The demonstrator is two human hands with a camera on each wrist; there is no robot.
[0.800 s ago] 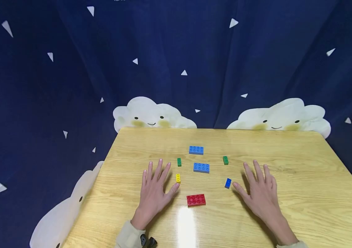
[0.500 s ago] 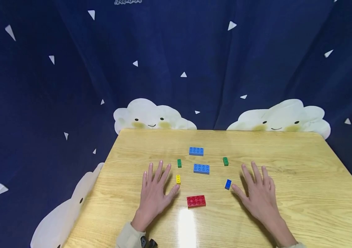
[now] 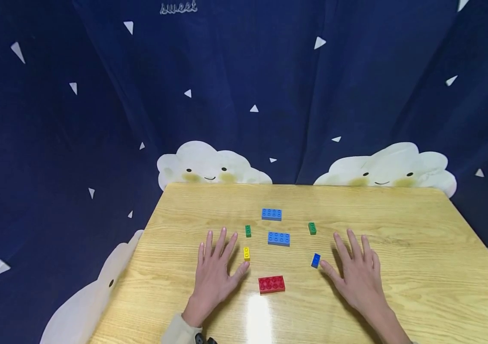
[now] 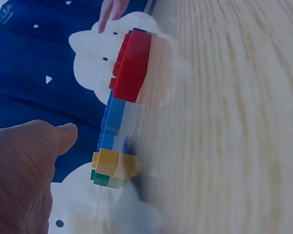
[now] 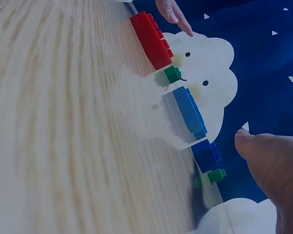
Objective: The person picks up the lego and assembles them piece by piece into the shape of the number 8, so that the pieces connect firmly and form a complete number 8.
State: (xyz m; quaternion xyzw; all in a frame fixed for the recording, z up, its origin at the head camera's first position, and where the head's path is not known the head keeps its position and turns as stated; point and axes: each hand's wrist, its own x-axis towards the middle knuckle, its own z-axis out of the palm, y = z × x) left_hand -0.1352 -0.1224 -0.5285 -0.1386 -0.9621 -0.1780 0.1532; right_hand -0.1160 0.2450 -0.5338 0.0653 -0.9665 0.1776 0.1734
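Flanking the red brick [image 3: 271, 284], the left hand [image 3: 213, 278] and right hand [image 3: 359, 279] are hovering spread and empty, apparently leaving the yellow brick [image 3: 246, 253], beyond it leftward, and dark-blue brick [image 3: 315, 260], beyond it rightward, uncovered.

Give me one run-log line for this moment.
left hand: holding nothing, near yellow rectangular plastic brick | right hand: holding nothing, near dark-blue rectangular plastic brick
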